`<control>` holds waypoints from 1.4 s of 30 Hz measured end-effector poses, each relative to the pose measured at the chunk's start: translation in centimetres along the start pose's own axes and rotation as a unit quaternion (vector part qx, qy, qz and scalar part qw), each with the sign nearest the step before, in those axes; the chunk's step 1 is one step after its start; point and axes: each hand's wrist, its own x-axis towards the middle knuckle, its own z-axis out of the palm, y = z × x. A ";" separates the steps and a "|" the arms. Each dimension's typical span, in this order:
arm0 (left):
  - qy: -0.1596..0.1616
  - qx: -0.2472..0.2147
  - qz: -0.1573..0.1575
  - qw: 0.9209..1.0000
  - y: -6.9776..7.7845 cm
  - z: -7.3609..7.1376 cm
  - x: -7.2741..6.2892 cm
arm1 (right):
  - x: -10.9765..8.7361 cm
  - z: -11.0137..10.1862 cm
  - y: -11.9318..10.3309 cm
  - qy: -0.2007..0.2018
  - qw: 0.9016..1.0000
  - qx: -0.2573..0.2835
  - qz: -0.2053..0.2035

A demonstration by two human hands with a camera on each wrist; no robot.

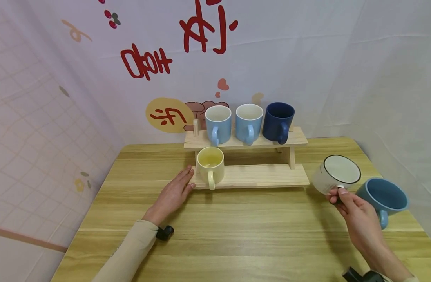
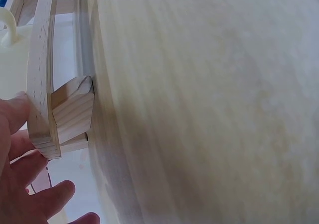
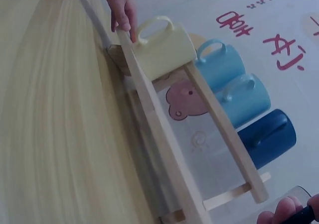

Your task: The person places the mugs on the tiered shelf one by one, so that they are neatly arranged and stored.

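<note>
In the head view my right hand (image 1: 360, 215) grips the black handle of a white enamel-style mug (image 1: 337, 174) with a black rim. That mug is beyond the right end of a two-tier wooden shelf (image 1: 265, 176), its body tilted. My left hand (image 1: 171, 196) rests against the shelf's left end, fingers extended, thumb at the lower board in the left wrist view. Close to those fingers a pale yellow mug (image 1: 211, 166) stands on the lower tier. Two light blue mugs (image 1: 219, 125) and a navy mug (image 1: 278, 122) line the upper tier, handles facing forward.
A large teal-blue mug (image 1: 386, 197) stands on the wood-grain table (image 1: 236, 235) right beside my right hand. Behind the shelf hangs a white cloth (image 1: 300, 70) with red lettering and cartoon prints.
</note>
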 end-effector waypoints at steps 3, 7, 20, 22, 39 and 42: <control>-0.002 -0.001 -0.003 1.000 0.0 0.0 0.0 | -0.3 0.5 -0.4 -0.012 1.000 -0.002 -0.004; -0.003 -0.005 -0.009 1.000 0.1 0.0 0.0 | -0.7 1.3 -0.8 -0.032 0.999 -0.011 -0.008; 0.005 -0.009 -0.011 1.000 0.0 0.0 -0.2 | -1.4 4.4 -1.9 -0.075 0.996 -0.048 -0.024; 0.003 -0.011 -0.014 1.000 0.1 0.0 -0.2 | -1.4 4.9 -1.9 -0.079 0.995 -0.056 -0.022; 0.000 -0.014 -0.026 1.000 0.3 -0.1 -0.2 | -1.3 9.3 -1.8 -0.105 0.992 -0.069 -0.022; -0.001 -0.014 -0.025 1.000 0.3 0.0 -0.2 | -1.2 10.0 -1.7 -0.112 0.990 -0.083 -0.018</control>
